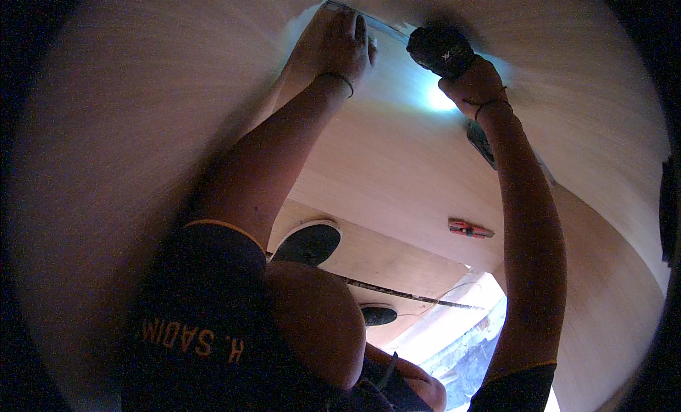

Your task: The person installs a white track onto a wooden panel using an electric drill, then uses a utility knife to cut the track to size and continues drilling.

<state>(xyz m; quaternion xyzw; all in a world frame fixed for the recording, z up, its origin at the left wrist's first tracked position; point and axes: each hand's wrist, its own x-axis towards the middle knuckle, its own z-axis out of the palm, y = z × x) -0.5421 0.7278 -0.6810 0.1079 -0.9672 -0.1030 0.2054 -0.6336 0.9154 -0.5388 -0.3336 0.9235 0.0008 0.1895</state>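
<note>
My left hand lies against the pale wooden panel at the top, its fingers stretched toward a narrow dark-edged strip along the seam. My right hand is wrapped round the grip of a black cordless drill. The drill's body rests close to the right end of that strip, and its base shows below my wrist. A bluish-white light shines on the wood between my hands. Whether a bit is fitted, and what may lie under my left fingertips, I cannot make out.
Curved wooden walls close in on both sides. A small red and black tool lies on the panel near my right forearm. Two dark ovals sit lower down, beside a long dark slot. My bare knee is bent; a bright opening lies below.
</note>
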